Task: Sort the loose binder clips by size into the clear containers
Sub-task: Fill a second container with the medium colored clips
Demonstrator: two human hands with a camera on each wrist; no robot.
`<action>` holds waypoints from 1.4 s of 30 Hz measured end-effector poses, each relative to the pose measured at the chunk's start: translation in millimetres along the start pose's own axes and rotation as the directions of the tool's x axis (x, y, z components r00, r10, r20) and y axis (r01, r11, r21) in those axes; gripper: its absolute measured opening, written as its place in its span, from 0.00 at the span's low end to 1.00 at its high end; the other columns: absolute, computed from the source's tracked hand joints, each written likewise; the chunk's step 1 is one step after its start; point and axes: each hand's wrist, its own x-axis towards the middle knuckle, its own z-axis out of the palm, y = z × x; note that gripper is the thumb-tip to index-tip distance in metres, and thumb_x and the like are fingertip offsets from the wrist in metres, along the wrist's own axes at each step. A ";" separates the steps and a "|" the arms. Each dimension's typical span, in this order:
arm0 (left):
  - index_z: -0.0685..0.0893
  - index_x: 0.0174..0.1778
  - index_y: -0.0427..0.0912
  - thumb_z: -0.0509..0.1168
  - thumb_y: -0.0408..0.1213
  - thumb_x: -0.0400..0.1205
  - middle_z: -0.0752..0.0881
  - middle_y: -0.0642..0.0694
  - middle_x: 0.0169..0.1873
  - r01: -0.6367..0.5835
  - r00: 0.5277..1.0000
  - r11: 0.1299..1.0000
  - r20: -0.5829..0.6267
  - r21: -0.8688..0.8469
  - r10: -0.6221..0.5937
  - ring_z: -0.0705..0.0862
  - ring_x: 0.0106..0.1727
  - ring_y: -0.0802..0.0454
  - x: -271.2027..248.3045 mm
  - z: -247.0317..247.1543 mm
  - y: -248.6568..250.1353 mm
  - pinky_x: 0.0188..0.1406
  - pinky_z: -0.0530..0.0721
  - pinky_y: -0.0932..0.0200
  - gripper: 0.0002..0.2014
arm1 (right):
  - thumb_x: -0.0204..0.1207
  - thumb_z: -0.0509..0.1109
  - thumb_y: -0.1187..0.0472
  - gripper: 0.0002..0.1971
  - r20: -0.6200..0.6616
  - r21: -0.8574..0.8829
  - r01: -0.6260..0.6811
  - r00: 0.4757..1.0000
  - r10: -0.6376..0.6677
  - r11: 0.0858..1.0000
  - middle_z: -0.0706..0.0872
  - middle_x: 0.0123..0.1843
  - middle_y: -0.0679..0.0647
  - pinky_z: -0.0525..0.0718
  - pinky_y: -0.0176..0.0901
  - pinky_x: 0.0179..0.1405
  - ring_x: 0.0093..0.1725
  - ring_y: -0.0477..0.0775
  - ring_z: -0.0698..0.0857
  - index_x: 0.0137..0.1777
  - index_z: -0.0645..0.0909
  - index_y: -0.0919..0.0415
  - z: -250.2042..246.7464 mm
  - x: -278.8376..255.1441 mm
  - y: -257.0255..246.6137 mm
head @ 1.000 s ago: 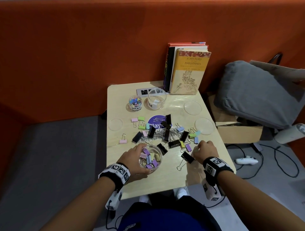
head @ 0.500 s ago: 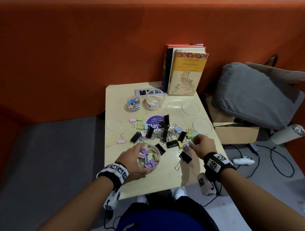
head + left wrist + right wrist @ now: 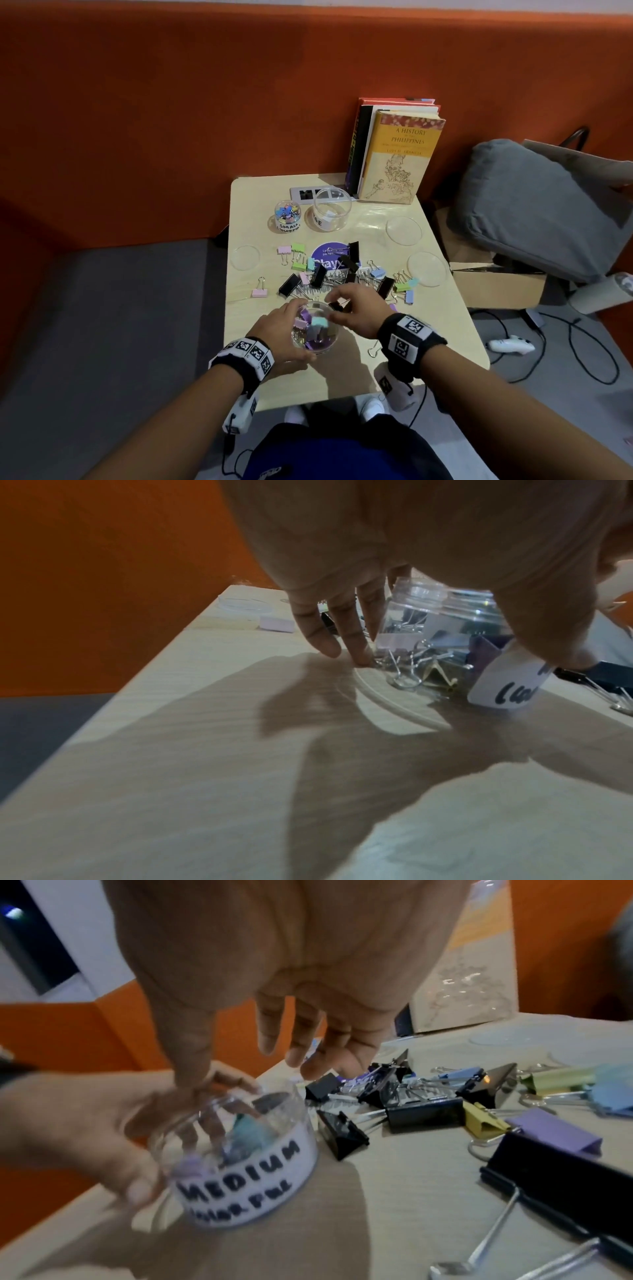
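Fingers of the left hand (image 3: pixel 279 329) are curled round the side of a clear jar (image 3: pixel 315 330) labelled "MEDIUM", which is held on the near part of the worktop (image 3: pixel 428 342); the thumb is pressed against the near wall and the other fingertips (image 3: pixel 359 653) are set against the far wall, down at the worktop. The right hand (image 3: pixel 356 310) is held just above the jar's open mouth, palm down, with its fingers spread and loosely straight; its grip is released and nothing is seen held in it. A teal clip (image 3: pixel 320 321) is seen at the top of the jar's contents, among pink and purple clips.

Three clear jars are counted: the one in the left hand's grip, a small jar (image 3: pixel 287 217) labelled "SMALL" and filled with tiny coloured clips, and a wider jar (image 3: pixel 331 209) beside it that holds only a paper label. Three clear lids (image 3: pixel 404 230) are lying apart on the worktop, one at the left edge and two toward the right. The loose binder clips (image 3: pixel 346 274) are scattered in a heap between the jars, black ones mixed with pastel ones; their number cannot be told exactly. One pink clip (image 3: pixel 259 291) is lying apart at the left. Three books (image 3: pixel 399 154) are standing upright at the far edge.
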 end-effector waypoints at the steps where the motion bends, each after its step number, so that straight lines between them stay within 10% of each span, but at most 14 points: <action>1: 0.58 0.78 0.58 0.82 0.62 0.59 0.76 0.52 0.74 -0.006 1.000 1.000 -0.005 0.008 0.006 0.78 0.70 0.49 -0.3 0.6 -0.7 0.68 0.78 0.50 0.56 | 0.71 0.78 0.49 0.24 0.030 -0.089 0.034 0.999 -0.032 0.995 0.80 0.67 0.49 0.81 0.50 0.66 0.63 0.50 0.81 0.67 0.79 0.48 5.2 2.3 0.8; 6: 0.46 0.84 0.57 0.85 0.57 0.56 0.61 0.50 0.83 -0.002 1.000 1.000 0.012 0.004 0.002 0.73 0.77 0.45 -1.8 0.5 -13.3 0.69 0.79 0.46 0.67 | 0.60 0.81 0.38 0.57 0.209 -0.332 0.158 0.974 -0.090 0.930 0.60 0.84 0.50 0.70 0.61 0.77 0.79 0.62 0.66 0.84 0.51 0.46 36.2 8.9 17.8; 15: 0.70 0.78 0.54 0.68 0.39 0.82 0.66 0.51 0.75 -0.004 0.976 0.995 -0.215 0.097 0.024 0.78 0.71 0.51 6.3 -38.7 -56.2 0.67 0.80 0.51 0.27 | 0.59 0.85 0.43 0.55 0.129 -0.230 0.121 0.987 -0.093 0.966 0.63 0.81 0.48 0.76 0.56 0.73 0.76 0.56 0.71 0.83 0.57 0.48 42.2 9.5 21.8; 21: 0.74 0.75 0.52 0.62 0.43 0.85 0.61 0.45 0.83 0.114 0.993 0.914 -0.081 0.389 -0.090 0.66 0.78 0.40 14.5 -37.5 -63.4 0.73 0.73 0.44 0.21 | 0.59 0.86 0.48 0.53 0.149 -0.223 0.060 0.988 -0.026 0.973 0.70 0.80 0.49 0.79 0.56 0.69 0.74 0.57 0.75 0.81 0.58 0.47 38.1 9.8 16.3; 30: 0.82 0.52 0.43 0.59 0.29 0.84 0.80 0.47 0.58 0.078 0.981 0.940 -0.193 0.333 -0.013 0.75 0.59 0.46 -0.6 -27.2 -72.8 0.45 0.79 0.55 0.08 | 0.59 0.85 0.49 0.54 0.130 -0.132 -0.005 0.991 0.022 0.991 0.70 0.80 0.45 0.78 0.52 0.70 0.74 0.54 0.76 0.82 0.55 0.43 42.2 5.4 18.8; 37: 0.83 0.58 0.44 0.69 0.32 0.79 0.79 0.48 0.58 -0.153 0.910 0.986 -0.379 0.068 0.167 0.81 0.54 0.51 -8.4 -28.9 -40.4 0.56 0.82 0.55 0.12 | 0.57 0.86 0.47 0.55 0.115 -0.076 -0.031 0.993 0.040 0.997 0.69 0.80 0.44 0.77 0.49 0.72 0.74 0.51 0.74 0.81 0.56 0.42 47.2 7.3 19.6; 42: 0.77 0.63 0.50 0.68 0.40 0.80 0.76 0.52 0.62 -0.267 0.916 0.963 -0.297 0.046 0.269 0.78 0.59 0.52 -7.0 -26.6 -2.2 0.63 0.77 0.55 0.16 | 0.54 0.87 0.45 0.57 0.106 -0.058 -0.048 0.993 0.054 0.997 0.72 0.78 0.45 0.77 0.49 0.71 0.73 0.51 0.76 0.80 0.56 0.41 48.4 10.2 18.9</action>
